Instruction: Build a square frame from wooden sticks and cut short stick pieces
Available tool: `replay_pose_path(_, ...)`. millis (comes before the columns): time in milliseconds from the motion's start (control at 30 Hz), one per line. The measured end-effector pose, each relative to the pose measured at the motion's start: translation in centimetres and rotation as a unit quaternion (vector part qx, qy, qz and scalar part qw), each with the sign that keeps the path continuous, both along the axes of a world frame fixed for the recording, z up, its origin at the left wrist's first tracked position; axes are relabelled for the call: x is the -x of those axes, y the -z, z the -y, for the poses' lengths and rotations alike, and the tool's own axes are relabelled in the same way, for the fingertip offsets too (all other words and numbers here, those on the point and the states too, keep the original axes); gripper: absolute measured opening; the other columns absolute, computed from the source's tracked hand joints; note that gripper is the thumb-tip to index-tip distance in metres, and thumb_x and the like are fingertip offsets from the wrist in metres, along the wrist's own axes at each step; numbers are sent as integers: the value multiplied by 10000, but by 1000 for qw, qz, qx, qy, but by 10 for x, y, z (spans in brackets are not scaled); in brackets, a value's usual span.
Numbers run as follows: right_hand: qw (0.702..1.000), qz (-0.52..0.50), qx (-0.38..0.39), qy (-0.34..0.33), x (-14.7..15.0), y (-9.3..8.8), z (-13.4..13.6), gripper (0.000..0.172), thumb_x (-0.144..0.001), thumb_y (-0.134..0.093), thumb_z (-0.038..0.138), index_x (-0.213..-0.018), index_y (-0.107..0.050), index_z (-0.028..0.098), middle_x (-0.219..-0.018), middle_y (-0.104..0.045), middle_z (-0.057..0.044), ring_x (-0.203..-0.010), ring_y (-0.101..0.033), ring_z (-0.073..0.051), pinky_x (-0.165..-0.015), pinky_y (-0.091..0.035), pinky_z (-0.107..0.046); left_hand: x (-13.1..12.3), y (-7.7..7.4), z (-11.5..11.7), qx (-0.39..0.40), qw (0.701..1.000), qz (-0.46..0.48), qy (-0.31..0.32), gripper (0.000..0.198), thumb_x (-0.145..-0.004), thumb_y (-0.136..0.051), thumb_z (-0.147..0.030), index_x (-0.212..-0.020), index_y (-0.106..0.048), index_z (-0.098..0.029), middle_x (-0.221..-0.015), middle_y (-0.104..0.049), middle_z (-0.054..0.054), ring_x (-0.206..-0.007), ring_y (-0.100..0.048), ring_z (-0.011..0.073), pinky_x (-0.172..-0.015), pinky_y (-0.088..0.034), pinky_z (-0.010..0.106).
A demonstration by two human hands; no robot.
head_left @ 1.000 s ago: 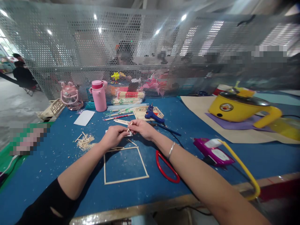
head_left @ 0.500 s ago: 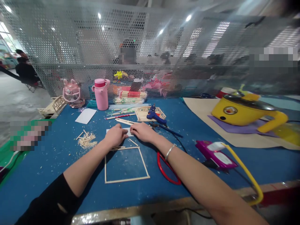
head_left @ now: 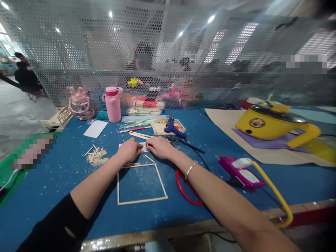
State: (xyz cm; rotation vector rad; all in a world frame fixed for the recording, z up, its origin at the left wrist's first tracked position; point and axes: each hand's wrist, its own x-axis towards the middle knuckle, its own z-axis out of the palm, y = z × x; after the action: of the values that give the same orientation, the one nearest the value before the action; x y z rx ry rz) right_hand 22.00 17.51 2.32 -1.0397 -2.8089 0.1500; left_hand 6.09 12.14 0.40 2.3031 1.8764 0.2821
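Left hand [head_left: 130,151] and right hand [head_left: 160,147] have lowered, nearly touching.

This is looking like a craft workshop: a glue gun [head_left: 172,128], wood scraps [head_left: 97,156] and a stick frame [head_left: 143,201] are occupying a blue bench [head_left: 60,168], and a perforated metal screen [head_left: 105,45] is standing behind, dividing the hall.

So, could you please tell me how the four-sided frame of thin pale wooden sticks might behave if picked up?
The pale wooden frame would probably feel light, being thin sticks around open space. It may twist at the corners, since no brace crosses its middle. Lying flat on the blue tabletop, it seems unlikely to roll.
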Motion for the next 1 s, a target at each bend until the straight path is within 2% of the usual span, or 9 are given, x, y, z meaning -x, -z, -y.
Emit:
replay_pose_path(267, 1000, -24, 16, -2, -1, 1, -3, 140, -808, -506, 161, -780, -643, 161, -819, -680, -76, -761, -589, -183, -637, -346, -245, 1, 0, -1, 0, 1000, 1, -1, 248, -819, -527, -370, -984, -670, -253, -887, -540, 65, -829, -584, 205, -696, -421, 266)
replay_pose_path(400, 997, -64, 37, -10, -8, -3, -7, 175, -857, -421, 125, -892, -591, 146, -856, -664, -59, -772, -577, -138, -675, -373, -215, 2, 3, -3, -1, 1000, 6, -4, 279, -818, -529, -374, -1040, -650, -257, -910, -547, 71, -837, -583, 205, -709, -421, 271)
replay_pose_path(567, 995, -79, 52, -21, -19, -8, -11, 266, -843, -437, 104, -1100, -504, 110, -713, -642, -14, -672, -555, -122, -632, -377, -207, 5, 3, -4, 3, 1000, 5, 3, 240, -808, -541, -359, -991, -660, -260, -870, -542, 56, -825, -577, 199, -702, -415, 265)
replay_pose_path(733, 996, -48, 58, -50, -18, -1, -15, 101, -791, -565, 182, -816, -660, 158, -752, -679, -25, -685, -576, -130, -632, -377, -213, 9, 0, -2, 13, 1000, -3, 2, 250, -805, -540, -350, -1009, -654, -261, -838, -529, 45, -811, -575, 189, -700, -412, 257)
replay_pose_path(867, 998, -32, 37, -49, -13, 6, -16, 146, -777, -562, 142, -809, -703, 164, -836, -702, -60, -794, -597, -166, -717, -380, -248, 9, 0, -2, 14, 1000, -5, -1, 256, -810, -529, -353, -1012, -653, -257, -851, -527, 49, -817, -578, 195, -698, -414, 262)
replay_pose_path(1000, 998, -7, 40, -44, -15, -3, -14, 139, -739, -592, 136, -793, -712, 180, -846, -705, -51, -805, -597, -167, -709, -376, -242, 9, 2, -3, 13, 1000, 4, 0, 274, -803, -542, -353, -1034, -648, -254, -849, -540, 52, -822, -581, 199, -706, -417, 265)
